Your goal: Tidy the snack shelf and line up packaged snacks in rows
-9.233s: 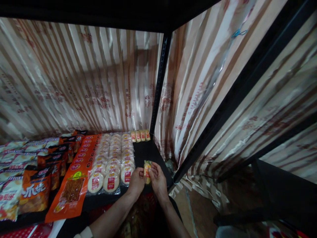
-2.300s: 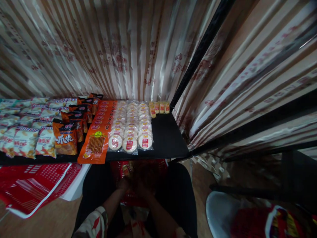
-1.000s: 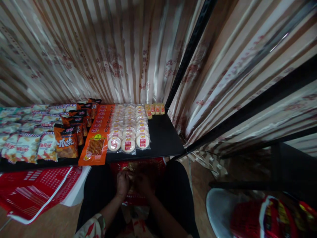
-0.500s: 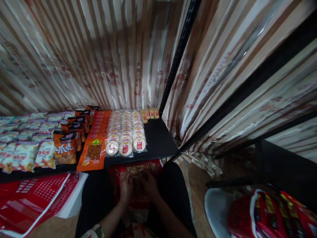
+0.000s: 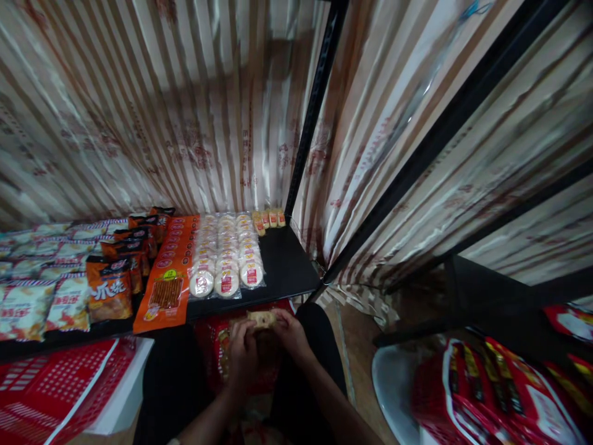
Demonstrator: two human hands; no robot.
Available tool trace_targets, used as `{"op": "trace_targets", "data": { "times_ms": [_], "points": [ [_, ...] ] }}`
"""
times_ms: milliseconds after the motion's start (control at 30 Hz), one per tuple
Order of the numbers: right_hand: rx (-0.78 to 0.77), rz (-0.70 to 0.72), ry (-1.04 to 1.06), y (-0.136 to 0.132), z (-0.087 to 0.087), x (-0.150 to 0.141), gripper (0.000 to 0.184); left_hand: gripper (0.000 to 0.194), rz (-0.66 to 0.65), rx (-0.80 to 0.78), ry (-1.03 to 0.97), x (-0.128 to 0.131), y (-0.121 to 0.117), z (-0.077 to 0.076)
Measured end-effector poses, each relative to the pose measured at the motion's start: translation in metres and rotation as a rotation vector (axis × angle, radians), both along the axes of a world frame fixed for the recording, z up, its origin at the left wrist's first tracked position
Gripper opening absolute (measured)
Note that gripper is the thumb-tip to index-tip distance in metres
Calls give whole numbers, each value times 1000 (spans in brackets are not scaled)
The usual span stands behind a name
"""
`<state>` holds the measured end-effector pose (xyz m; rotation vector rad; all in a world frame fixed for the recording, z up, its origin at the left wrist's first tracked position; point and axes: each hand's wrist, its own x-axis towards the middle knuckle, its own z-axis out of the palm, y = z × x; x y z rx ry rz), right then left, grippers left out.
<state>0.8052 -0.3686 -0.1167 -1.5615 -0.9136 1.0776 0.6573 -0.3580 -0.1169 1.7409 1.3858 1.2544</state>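
Between the fingers of both hands is a small beige snack packet (image 5: 262, 319), held level over a red basket (image 5: 214, 327) between the knees. My left hand (image 5: 243, 346) closes on its left end, and my right hand (image 5: 291, 335) pinches the right end. More wrapped packets show dimly inside the basket, partly covered by the hands. On the black shelf (image 5: 290, 262) just ahead, several small yellowish packets (image 5: 273, 219) with red labels stand in the back right corner. Rows of round white crackers (image 5: 227, 281) in clear wrap lie beside them.
Left of the crackers lie a long orange snack bag (image 5: 164, 272), orange-and-black bags (image 5: 111, 287) and pale bags (image 5: 28, 303). A red basket (image 5: 55, 383) stands at lower left. Black rack posts (image 5: 315, 111) rise ahead. At right are a grey stool (image 5: 393, 389) and red packages (image 5: 514, 383).
Both hands have come up out of the basket's contents, and a single beige snack packet now shows between them. The view has shifted slightly to the right.
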Motion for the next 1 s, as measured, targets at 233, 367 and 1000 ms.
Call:
{"op": "trace_targets", "data": {
  "times_ms": [233,367,1000],
  "points": [
    [66,-3,129,3,16,12,35,20,-64,84,-62,2,-5,18],
    [75,14,158,5,27,18,41,19,-122,46,-169,4,-5,29],
    [119,128,165,7,60,38,39,22,-218,14,-384,11,-4,40]
  ]
}}
